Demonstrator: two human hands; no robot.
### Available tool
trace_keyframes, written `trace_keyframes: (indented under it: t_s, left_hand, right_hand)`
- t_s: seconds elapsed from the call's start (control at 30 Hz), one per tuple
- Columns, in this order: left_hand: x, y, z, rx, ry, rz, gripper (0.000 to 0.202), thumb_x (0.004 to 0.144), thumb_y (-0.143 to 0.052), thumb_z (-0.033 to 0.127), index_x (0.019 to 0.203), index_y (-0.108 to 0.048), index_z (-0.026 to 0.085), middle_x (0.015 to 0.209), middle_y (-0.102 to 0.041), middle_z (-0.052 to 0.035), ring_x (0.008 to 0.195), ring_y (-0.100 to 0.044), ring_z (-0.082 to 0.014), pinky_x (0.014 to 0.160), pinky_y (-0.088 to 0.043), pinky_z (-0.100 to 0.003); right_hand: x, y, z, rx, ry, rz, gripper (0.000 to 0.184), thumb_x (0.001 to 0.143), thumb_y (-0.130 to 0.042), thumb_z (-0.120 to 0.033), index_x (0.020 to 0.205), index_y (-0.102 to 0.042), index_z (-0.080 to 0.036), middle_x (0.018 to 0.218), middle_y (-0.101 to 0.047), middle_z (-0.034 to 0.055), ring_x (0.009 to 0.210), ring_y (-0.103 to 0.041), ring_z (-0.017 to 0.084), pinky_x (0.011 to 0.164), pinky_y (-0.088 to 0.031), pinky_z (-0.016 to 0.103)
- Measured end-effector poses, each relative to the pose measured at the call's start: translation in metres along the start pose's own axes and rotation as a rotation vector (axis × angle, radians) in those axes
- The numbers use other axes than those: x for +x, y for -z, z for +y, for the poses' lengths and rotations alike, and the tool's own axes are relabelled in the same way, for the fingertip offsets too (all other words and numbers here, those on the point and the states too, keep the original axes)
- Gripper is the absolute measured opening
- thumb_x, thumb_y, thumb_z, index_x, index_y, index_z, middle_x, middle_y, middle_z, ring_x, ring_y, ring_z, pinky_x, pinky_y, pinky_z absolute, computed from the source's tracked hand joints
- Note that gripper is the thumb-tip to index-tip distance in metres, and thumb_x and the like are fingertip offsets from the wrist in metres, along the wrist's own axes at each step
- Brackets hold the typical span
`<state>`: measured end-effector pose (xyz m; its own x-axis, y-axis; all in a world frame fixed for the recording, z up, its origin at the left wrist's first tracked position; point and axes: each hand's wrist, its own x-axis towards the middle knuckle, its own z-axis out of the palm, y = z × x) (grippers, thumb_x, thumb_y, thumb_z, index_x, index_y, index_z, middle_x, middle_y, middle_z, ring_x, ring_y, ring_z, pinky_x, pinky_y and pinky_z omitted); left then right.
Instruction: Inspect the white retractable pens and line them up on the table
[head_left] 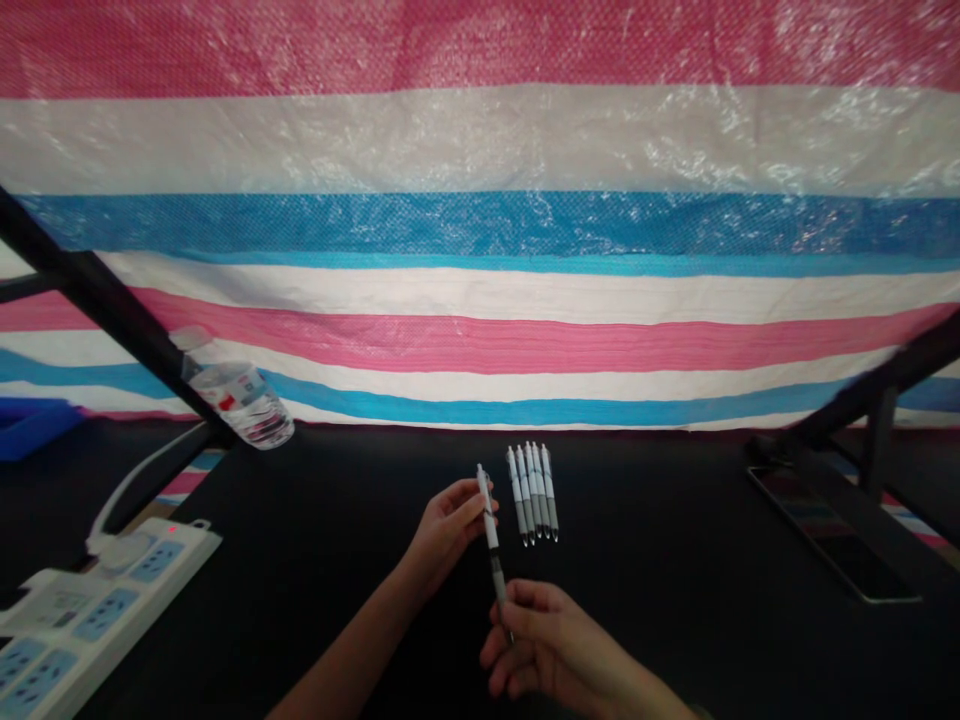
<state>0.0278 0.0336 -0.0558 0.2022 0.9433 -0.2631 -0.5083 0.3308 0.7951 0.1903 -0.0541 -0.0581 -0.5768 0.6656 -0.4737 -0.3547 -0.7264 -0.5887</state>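
Between my two hands is a white and grey click pen [487, 516], tilted, its button end up and away from me. My left hand [448, 527] pinches the white upper barrel between thumb and fingers. Lower down, my right hand [536, 640] is closed on the grey grip near the tip, which its fingers partly cover. A dark band shows between the white barrel and the grey part. Just right of my left hand, several matching pens [534, 492] lie side by side in a row on the black table [645, 520], tips toward me.
At the left stands a white power strip [112, 610] with a plugged-in cable and a lit red light. Behind it a clear water bottle [244, 400] leans by a black bar. A phone [832, 535] lies at the right. Striped plastic sheeting [480, 345] hangs behind the table.
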Motion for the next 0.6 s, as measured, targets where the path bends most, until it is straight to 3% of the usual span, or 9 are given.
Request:
trace_keyframes:
  t_s: [0.17,0.37,0.6]
  left_hand:
    - [0.005,0.007,0.005,-0.071,-0.075,0.077,0.041,0.063,-0.091,0.031,0.095,-0.075,0.012,0.079,-0.074,-0.0059,0.067,-0.066,-0.0129,0.065,-0.053,-0.023]
    - [0.01,0.017,0.018,-0.141,-0.161,0.17,0.04,0.061,-0.091,0.029,0.094,-0.074,0.013,0.08,-0.075,-0.0044,0.067,-0.068,-0.0132,0.064,-0.054,-0.023]
    - [0.007,0.014,0.019,-0.117,-0.13,0.148,0.04,0.061,-0.092,0.029,0.093,-0.073,0.013,0.079,-0.075,-0.0052,0.067,-0.069,-0.0144,0.064,-0.055,-0.024]
  right_hand:
    - [0.002,0.002,0.003,-0.086,-0.026,-0.012,0.049,0.07,-0.081,-0.047,0.084,-0.043,-0.02,0.066,-0.073,0.0049,0.055,-0.073,0.019,0.045,-0.041,0.017]
    - [0.002,0.005,0.006,-0.115,-0.041,-0.028,0.046,0.073,-0.078,-0.046,0.085,-0.041,-0.021,0.065,-0.073,0.0052,0.054,-0.072,0.02,0.045,-0.04,0.017]
    - [0.002,0.004,0.006,-0.121,-0.043,-0.041,0.049,0.072,-0.08,-0.047,0.085,-0.04,-0.022,0.065,-0.074,0.0047,0.052,-0.071,0.019,0.044,-0.041,0.017]
